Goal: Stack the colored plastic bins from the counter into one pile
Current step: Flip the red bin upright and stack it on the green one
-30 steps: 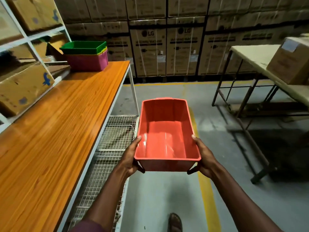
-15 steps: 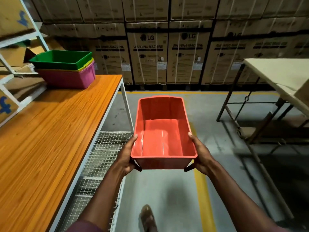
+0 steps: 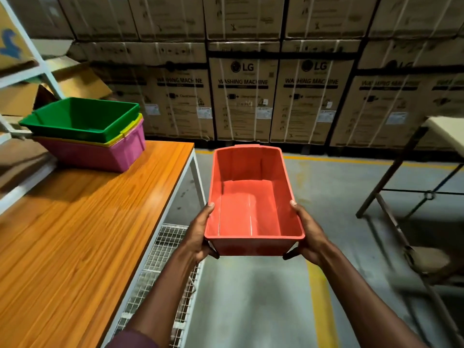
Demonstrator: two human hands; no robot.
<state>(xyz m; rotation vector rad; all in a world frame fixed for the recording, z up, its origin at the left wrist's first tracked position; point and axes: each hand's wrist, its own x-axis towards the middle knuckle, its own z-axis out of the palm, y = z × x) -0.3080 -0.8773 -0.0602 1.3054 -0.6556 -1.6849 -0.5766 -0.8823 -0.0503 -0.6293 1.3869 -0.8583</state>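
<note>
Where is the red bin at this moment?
In the head view the red bin is at centre, held in the air over the floor between the left hand and right hand, right of the counter with the stacked bins.

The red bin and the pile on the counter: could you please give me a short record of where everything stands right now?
held item: red bin, empty, upright, over the floor beside the counter
left hand: grips the bin's left rim near its front corner
right hand: grips the right rim
pile: green bin nested in yellow bin, inside pink bin
pile location: far end of counter
status: red bin not yet stacked
</note>
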